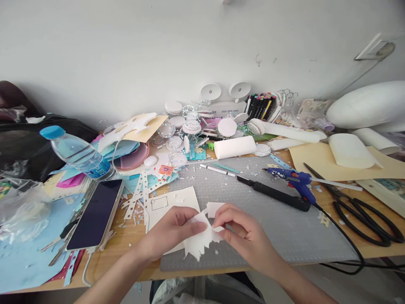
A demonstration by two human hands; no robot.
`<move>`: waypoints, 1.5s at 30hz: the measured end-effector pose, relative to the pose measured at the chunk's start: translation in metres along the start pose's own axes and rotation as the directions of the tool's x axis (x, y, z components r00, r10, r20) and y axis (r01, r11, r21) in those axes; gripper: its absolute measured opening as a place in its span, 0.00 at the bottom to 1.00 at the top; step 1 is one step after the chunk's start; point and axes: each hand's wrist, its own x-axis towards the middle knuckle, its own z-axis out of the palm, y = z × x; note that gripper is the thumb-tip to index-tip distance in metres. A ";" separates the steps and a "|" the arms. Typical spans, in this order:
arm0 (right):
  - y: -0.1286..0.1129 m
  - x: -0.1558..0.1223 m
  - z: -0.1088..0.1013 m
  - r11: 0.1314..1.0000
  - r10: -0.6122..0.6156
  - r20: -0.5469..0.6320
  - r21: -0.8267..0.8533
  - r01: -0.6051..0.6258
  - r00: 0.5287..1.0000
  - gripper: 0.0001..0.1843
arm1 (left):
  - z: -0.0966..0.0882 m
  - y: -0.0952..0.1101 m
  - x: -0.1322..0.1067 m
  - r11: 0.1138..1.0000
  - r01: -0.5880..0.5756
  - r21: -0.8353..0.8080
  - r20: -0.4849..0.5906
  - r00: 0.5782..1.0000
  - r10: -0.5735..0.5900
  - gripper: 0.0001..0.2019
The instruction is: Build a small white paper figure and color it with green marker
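A jagged-edged piece of white paper [198,241] is held just above the grey cutting mat [265,236]. My left hand [177,230] pinches it from the left, thumb on top. At its right edge, my right hand [237,230] has thumb and fingers closed on a corner of the same paper. Under and behind the left hand lies a white sheet [186,196] with a small rectangle drawn on it. A small white rectangular piece [215,209] shows just behind the right fingers, partly hidden.
A box cutter [274,194], blue glue gun [292,181] and black scissors [363,211] lie to the right. To the left are a phone [96,215], a water bottle [82,154] and paper scraps. White discs and a white roll [235,147] crowd the back.
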 end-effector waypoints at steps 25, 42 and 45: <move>0.012 -0.022 -0.039 0.952 0.254 -0.150 -0.136 -0.274 0.956 0.08 | -0.044 0.047 0.093 0.852 -0.287 0.437 -0.518 0.694 0.499 0.20; 0.005 0.069 -0.045 0.950 0.068 0.120 -0.312 -0.028 0.990 0.05 | -0.005 0.019 0.051 0.902 -0.183 0.392 -0.291 0.905 0.310 0.12; 0.011 0.072 -0.047 0.931 0.053 0.088 -0.365 -0.017 0.995 0.04 | -0.007 0.015 0.054 0.917 -0.190 0.349 -0.342 0.886 0.314 0.12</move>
